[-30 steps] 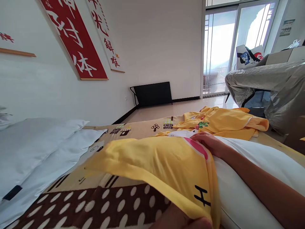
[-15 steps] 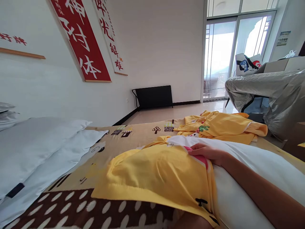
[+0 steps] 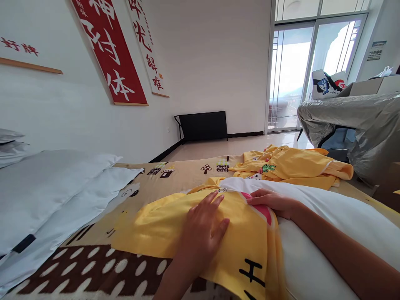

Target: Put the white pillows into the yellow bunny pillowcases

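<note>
A yellow pillowcase [image 3: 156, 225] with a pink patch and black lettering is partly drawn over a white pillow [image 3: 325, 254]. On top of the pillowcase rests my left hand [image 3: 203, 227], its fingers spread and holding nothing. My right hand [image 3: 270, 201] grips the pillowcase by the pink patch [image 3: 262, 210], where the cloth meets the white pillow; its thumb is hidden. Past the right hand lies a heap of more yellow printed cloth [image 3: 293, 164].
Two white pillows [image 3: 59, 187] are stacked at the left. Beneath everything spreads a beige and brown patterned blanket [image 3: 184, 173]. A black folded panel [image 3: 203, 126] leans by the far wall. At the right stands a table under silvery plastic [image 3: 346, 110], bearing boxes and bags.
My left hand came out from under the near edge of the pillowcase and now lies spread on top. The cloth looks flatter, its lettering more exposed. My right hand stays put.
</note>
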Demonstrator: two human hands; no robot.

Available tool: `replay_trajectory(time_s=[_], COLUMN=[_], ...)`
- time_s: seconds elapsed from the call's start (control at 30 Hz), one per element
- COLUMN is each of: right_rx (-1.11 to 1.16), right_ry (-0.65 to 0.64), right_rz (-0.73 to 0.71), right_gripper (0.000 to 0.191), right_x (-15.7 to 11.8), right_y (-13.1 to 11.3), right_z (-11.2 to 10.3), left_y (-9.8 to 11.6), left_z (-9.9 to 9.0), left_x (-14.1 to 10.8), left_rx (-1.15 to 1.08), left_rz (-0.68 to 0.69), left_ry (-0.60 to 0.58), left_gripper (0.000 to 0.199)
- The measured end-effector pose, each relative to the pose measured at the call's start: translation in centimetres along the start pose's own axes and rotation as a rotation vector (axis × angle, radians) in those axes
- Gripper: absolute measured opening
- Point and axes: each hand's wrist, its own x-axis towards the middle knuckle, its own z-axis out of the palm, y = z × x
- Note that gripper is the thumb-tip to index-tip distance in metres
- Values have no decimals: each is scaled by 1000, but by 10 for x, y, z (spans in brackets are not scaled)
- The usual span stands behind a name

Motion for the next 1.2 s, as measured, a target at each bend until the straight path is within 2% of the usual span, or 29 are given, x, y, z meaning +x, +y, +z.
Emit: replay_trajectory(time_s=[0.07, 0.13, 0.63, 0.87, 1.07, 1.2], right_rx=[25, 40, 61, 40, 37, 39], right_ry=[-4, -12, -24, -42, -45, -34], right_rz=[54, 63, 67, 62, 63, 61], right_gripper=[22, 21, 20, 23, 22, 22], right_x=[-1, -1, -1, -1, -2, -2], right_y=[0, 1, 4, 4, 2, 3], right_z=[2, 4, 4, 4, 5, 5], left_y=[-4, -5, -3, -5, -2, -2], left_z=[12, 18, 18, 21, 19, 18], left_x=[5, 6, 2, 1, 3, 4], left_rx=[106, 164, 207, 209, 199, 212], left_rz=[22, 28, 27, 55, 7, 20], left_ry=[-150, -227, -242, -207, -279, -271], left_gripper=[43, 44, 45, 45, 46, 46])
